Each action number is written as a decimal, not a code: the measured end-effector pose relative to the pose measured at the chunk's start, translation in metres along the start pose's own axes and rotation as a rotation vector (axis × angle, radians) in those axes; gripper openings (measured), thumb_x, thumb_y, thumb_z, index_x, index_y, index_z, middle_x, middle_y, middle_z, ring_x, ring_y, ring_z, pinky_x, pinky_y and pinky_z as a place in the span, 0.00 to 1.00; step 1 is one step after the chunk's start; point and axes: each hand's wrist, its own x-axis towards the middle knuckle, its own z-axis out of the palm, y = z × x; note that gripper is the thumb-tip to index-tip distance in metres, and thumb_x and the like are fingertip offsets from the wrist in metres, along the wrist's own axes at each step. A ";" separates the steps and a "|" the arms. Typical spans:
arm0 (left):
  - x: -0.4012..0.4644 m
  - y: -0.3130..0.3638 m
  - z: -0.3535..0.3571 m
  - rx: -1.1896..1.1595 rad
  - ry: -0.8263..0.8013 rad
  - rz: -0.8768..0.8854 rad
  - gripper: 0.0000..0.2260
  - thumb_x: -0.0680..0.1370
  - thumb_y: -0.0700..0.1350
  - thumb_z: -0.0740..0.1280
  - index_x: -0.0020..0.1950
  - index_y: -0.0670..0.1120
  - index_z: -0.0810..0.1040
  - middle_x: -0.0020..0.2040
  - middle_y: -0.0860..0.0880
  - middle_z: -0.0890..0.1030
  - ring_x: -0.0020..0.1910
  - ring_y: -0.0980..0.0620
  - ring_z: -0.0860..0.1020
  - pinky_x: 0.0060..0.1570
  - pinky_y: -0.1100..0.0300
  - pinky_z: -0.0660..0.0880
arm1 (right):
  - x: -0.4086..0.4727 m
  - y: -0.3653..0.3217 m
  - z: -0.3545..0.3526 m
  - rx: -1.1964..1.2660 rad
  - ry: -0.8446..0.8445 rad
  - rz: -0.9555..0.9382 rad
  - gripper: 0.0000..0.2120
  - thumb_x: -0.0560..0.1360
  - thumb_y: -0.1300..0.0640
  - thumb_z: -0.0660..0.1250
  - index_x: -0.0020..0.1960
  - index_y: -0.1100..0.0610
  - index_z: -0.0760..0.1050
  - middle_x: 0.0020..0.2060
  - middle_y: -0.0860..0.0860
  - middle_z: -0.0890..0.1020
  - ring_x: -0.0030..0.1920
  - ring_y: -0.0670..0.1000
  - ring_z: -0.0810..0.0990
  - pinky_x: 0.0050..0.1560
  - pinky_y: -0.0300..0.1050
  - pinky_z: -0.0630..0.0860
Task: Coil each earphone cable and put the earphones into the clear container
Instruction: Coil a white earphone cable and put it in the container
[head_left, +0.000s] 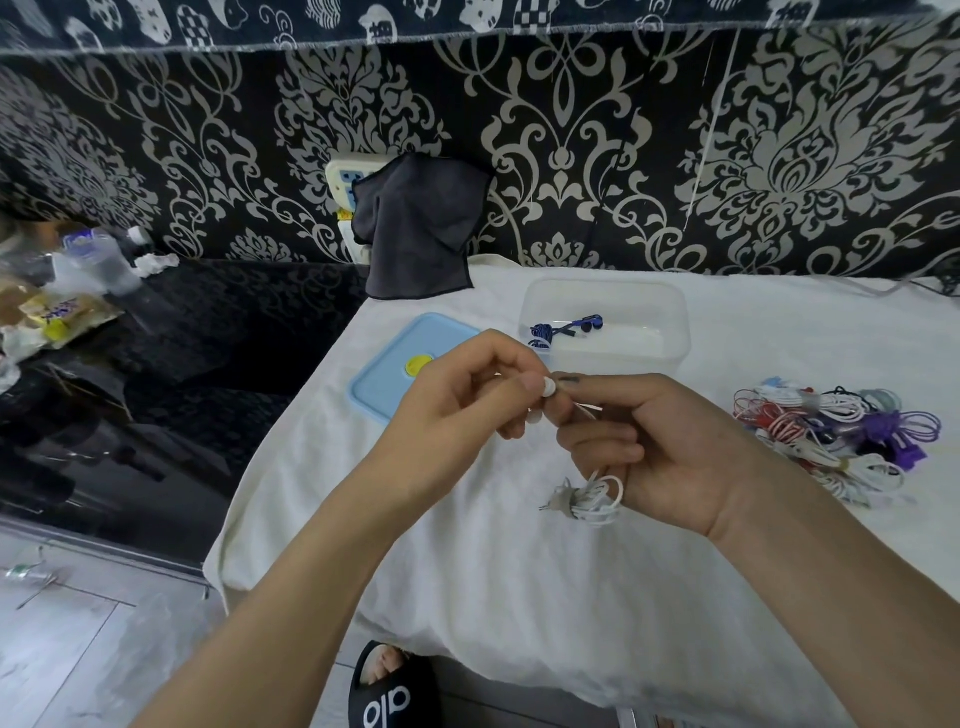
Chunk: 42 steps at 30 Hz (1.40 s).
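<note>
Both hands pinch a white earphone set (587, 499) above the white cloth-covered surface (519, 597): left hand (457, 410) on an earbud, right hand (654, 441) on the cable, its bundle dangling below. Keep loops even and snug before moving it to the clear plastic container (605, 325) at the far side.

Black slide sandal (387, 691) at bottom edge, on floor below white-covered table: large white letters on strap, seen upside down from camera, read "alo" or similar; exact reading uncertain. Yellow-and-purple printed snack wrapper (54, 314) at far left on dark surface: purple lettering present, too blurred to read. White wall socket panel (349, 179) behind dark grey cloth: blue markings, illegible. No other text readable.
</note>
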 end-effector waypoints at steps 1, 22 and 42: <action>0.000 0.000 0.000 0.005 0.000 0.005 0.06 0.80 0.38 0.66 0.49 0.34 0.76 0.40 0.45 0.84 0.37 0.54 0.75 0.41 0.62 0.74 | 0.000 0.000 0.000 -0.002 0.002 -0.001 0.07 0.73 0.65 0.67 0.52 0.62 0.76 0.34 0.52 0.77 0.24 0.43 0.58 0.19 0.31 0.59; 0.008 -0.006 0.003 0.178 0.072 -0.049 0.04 0.80 0.36 0.66 0.46 0.39 0.77 0.31 0.58 0.80 0.31 0.61 0.74 0.35 0.69 0.70 | 0.005 0.000 -0.002 -0.078 0.089 -0.077 0.11 0.66 0.65 0.69 0.49 0.62 0.77 0.36 0.55 0.80 0.24 0.43 0.57 0.20 0.32 0.58; 0.083 -0.035 0.019 0.310 0.331 -0.234 0.10 0.84 0.50 0.59 0.61 0.54 0.76 0.60 0.53 0.75 0.55 0.59 0.75 0.50 0.64 0.69 | 0.068 -0.105 0.024 -0.539 0.309 -0.684 0.05 0.77 0.67 0.63 0.47 0.62 0.77 0.35 0.54 0.79 0.29 0.45 0.74 0.40 0.39 0.76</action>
